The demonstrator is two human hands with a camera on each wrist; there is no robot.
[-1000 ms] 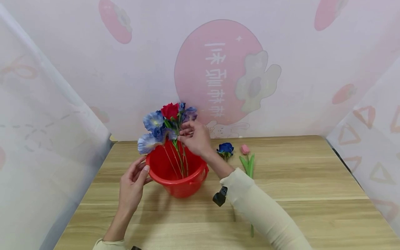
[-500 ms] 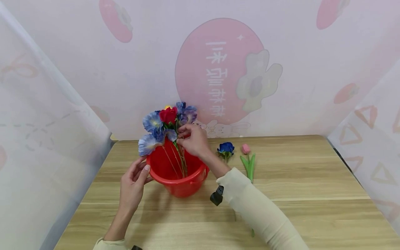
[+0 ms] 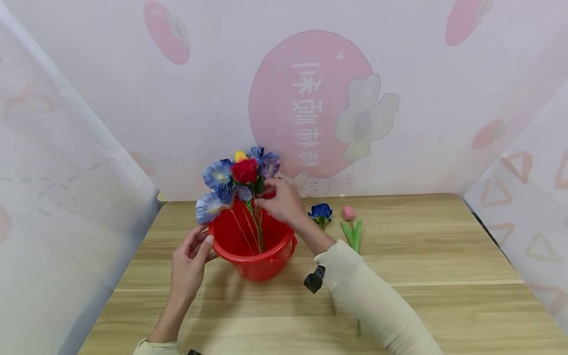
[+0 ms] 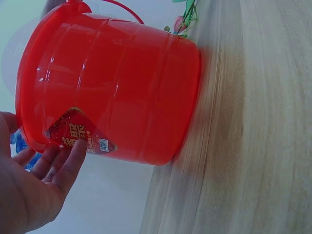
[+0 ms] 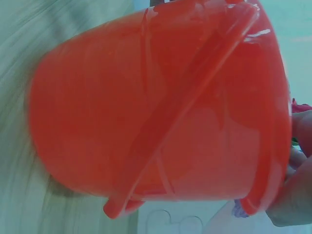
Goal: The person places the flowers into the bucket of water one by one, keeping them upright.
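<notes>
A red plastic bucket (image 3: pixel 262 268) stands on the table with several artificial flowers in it. My left hand (image 3: pixel 190 261) holds the bucket's left rim, thumb at the edge and fingers against the outer wall near a label (image 4: pixel 80 134). Over the opening, my right hand (image 3: pixel 279 199) pinches the stem of a red rose (image 3: pixel 244 171) just under its bloom. Blue-violet flowers (image 3: pixel 217 173) lean out to the left and back, and a yellow bloom (image 3: pixel 240 156) shows behind the rose. In the right wrist view the bucket wall hides most of the right hand (image 5: pixel 297 170).
Right of the bucket, a blue rose (image 3: pixel 320 211) and a pink tulip (image 3: pixel 348 213) with green leaves lie on the wooden table (image 3: pixel 421 236). My right sleeve partly covers their stems. The bucket's handle (image 5: pixel 180 107) hangs down its side. A printed backdrop (image 3: pixel 213 88) rises behind the table.
The red rose has come down lower among the blue flowers, shifting left and then slightly right, and the yellow bloom has come into sight behind it. My left hand stays at the rim.
</notes>
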